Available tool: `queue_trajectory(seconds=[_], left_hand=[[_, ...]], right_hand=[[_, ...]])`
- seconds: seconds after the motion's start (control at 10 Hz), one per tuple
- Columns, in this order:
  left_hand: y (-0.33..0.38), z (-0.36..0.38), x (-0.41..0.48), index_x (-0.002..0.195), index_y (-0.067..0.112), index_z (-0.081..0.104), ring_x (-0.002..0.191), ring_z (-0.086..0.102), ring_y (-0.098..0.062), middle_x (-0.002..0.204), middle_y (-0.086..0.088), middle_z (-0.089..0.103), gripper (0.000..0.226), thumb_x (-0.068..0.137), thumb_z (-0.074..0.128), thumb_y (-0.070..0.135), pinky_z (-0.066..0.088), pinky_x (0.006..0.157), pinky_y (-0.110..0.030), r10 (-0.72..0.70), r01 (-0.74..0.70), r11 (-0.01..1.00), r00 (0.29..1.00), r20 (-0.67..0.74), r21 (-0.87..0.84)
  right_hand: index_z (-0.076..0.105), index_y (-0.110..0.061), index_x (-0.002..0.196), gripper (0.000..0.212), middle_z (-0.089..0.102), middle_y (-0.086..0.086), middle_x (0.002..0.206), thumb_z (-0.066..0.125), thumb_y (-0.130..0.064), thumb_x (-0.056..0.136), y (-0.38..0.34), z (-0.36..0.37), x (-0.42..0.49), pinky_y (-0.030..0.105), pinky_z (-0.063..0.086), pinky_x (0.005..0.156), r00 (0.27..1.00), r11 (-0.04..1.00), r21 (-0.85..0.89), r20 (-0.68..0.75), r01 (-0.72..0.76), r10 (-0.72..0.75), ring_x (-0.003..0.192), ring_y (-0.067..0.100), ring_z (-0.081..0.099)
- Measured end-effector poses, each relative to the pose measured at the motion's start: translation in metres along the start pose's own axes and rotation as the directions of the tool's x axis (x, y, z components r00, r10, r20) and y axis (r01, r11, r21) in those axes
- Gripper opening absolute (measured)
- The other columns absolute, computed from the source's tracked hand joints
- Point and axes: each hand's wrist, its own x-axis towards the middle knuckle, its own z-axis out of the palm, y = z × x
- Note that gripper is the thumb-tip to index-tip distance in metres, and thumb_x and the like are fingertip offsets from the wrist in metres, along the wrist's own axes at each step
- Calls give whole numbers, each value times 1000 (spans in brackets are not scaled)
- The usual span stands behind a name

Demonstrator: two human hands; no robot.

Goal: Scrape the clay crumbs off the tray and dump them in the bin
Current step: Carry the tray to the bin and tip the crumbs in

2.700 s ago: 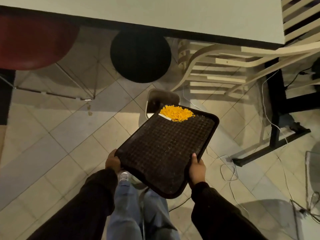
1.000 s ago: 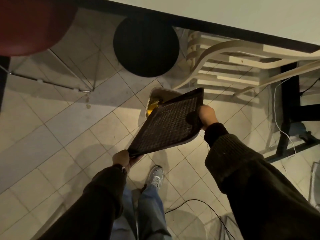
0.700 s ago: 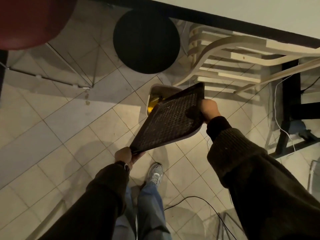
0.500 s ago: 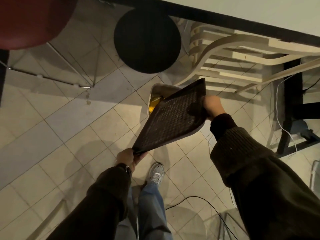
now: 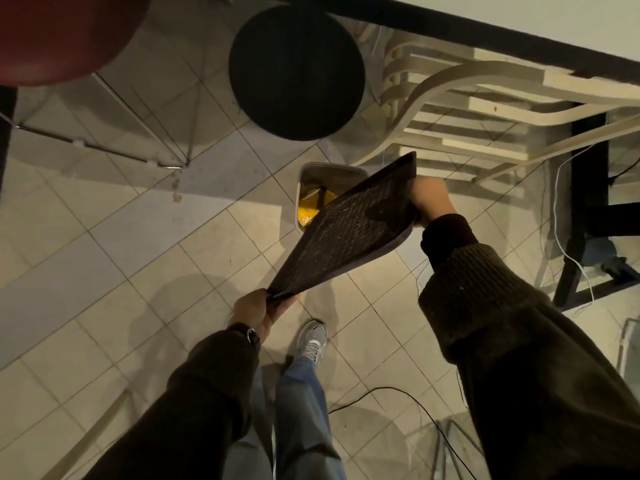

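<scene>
**Head view, looking down.** A tiled floor (image 5: 104,244) fills most of the frame. A white table (image 5: 554,15) with a dark edge crosses the upper right and is cut off by the frame. Below it stand a cream slatted chair (image 5: 485,109) and a round black stool (image 5: 296,72). A red seat (image 5: 59,32) on thin wire legs takes the upper left corner, only partly in view.

The tray (image 5: 353,233) is dark brown, with a fine raised grid and a low rim. It is held in the air above the floor and tipped steeply. One long side passes over the bin (image 5: 332,169) and hides the bin's right part. In the dim light it is hard to tell whether any specks cling to the tray's face.

The bin is a small pale box with rounded corners. It stands on the floor between the stool and the tray, near the cream chair's leg. Inside it lies a heap of yellow clay crumbs (image 5: 308,211) against the near wall, with a pale strip too dim to identify.

The right hand (image 5: 429,199) grasps the tray's far corner, its fingers hidden behind the rim. The left hand (image 5: 254,308) pinches the near corner between thumb and fingers. Both arms wear dark sleeves, and a watch (image 5: 252,336) sits on the left wrist. Blue jeans and a grey shoe (image 5: 312,339) show below, and a black cable (image 5: 398,393) crosses the tiles near them
</scene>
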Motion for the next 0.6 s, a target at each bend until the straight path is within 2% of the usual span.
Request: queue_trajectory(seconds=[0.1, 0.2, 0.3, 0.4, 0.5, 0.6], left_hand=[[1, -2, 0, 108, -10, 53, 80, 68, -37, 102, -33, 62, 26, 88, 38, -7, 59, 60, -34, -1, 1, 1000, 1000, -20, 12], [2, 0, 0, 112, -11, 51, 91, 64, -39, 107, -33, 59, 27, 89, 38, -7, 59, 57, -32, 11, -11, 1000, 1000, -5, 2], [3, -1, -3, 114, -12, 50, 90, 64, -37, 110, -33, 58, 28, 90, 37, -6, 56, 50, -26, -15, 14, 998, 1000, 21, 68], [5, -9, -6, 110, -9, 52, 77, 67, -28, 102, -30, 61, 24, 91, 39, -3, 53, 47, -22, 5, -8, 991, 1000, 19, 131], [13, -19, -25, 107, -5, 51, 44, 61, -17, 78, -22, 57, 23, 92, 34, -1, 48, 41, -20, 44, -49, 974, 999, 27, 221], [32, -33, -70, 103, 1, 51, 42, 63, -13, 80, -15, 57, 18, 96, 36, 7, 51, 43, -22, 125, -111, 934, 992, -18, 338]], right_hand=[[46, 6, 129, 39, 53, 24, 129, 32, -12, 96, 5, 4, 0, 18, 37, 56, 1000, 996, -87, -20, 11, -13, 108, 35, 55], [49, 2, 127, 39, 62, 19, 112, 36, -15, 95, 4, 3, 2, 25, 45, 57, 999, 999, -35, -24, 33, -34, 71, 20, 54], [49, 3, 127, 38, 55, 21, 128, 34, -13, 96, 8, 3, 3, 17, 43, 52, 999, 996, -77, -15, 37, -38, 72, 17, 53], [58, -7, 101, 24, 56, 19, 108, 36, -12, 96, 13, 4, -14, 15, 44, 40, 999, 999, -34, 18, 42, -41, 64, 16, 52], [52, -2, 102, 13, 59, 16, 93, 45, -10, 94, 15, -9, -54, 24, 48, 38, 1000, 995, 100, 21, 18, -20, 61, 21, 57], [44, -3, 116, 26, 60, 12, 97, 51, -13, 93, 22, -32, -118, 24, 49, 40, 992, 946, 321, 127, -52, 11, 70, 21, 62]])
